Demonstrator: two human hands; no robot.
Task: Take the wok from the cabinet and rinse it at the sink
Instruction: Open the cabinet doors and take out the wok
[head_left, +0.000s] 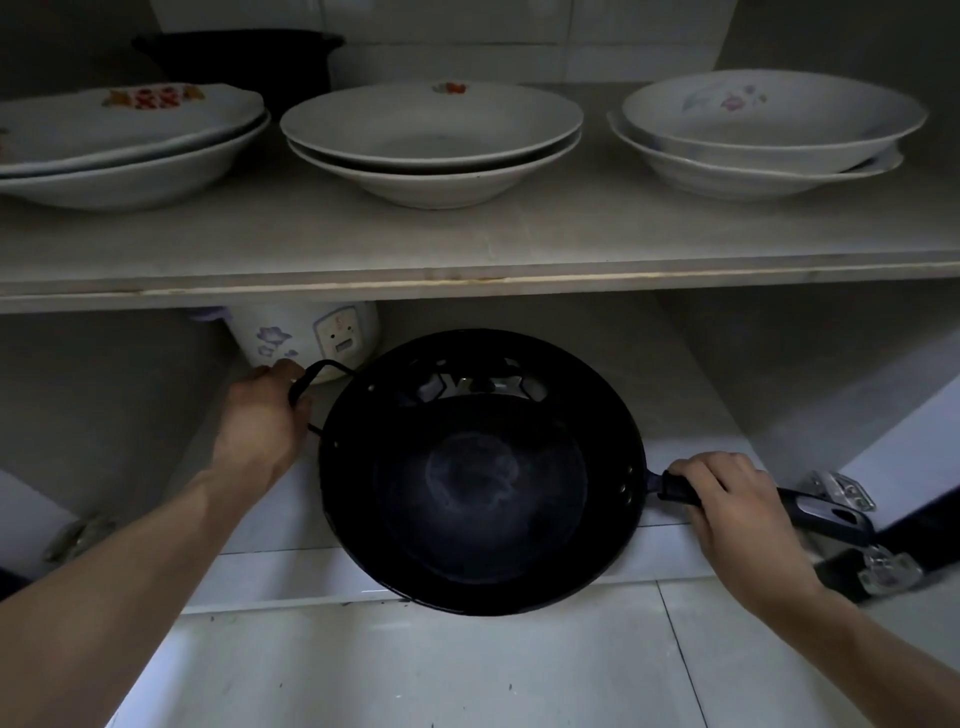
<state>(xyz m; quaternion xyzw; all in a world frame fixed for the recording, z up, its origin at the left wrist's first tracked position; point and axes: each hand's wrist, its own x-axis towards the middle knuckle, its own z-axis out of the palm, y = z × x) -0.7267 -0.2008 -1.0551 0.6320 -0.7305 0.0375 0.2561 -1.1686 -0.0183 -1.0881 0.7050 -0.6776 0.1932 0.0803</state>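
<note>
A large black wok sits half out of the lower cabinet compartment, its front rim hanging over the white floor tiles. My left hand is closed around the small wire loop handle on the wok's left side. My right hand grips the long dark handle that sticks out to the right. The wok is empty, with a dull worn patch in its middle. No sink is in view.
The shelf above carries three stacks of white plates and a black pot. A white rice cooker stands behind the wok at the left. Metal door hinges sit at the right, beside an open cabinet door.
</note>
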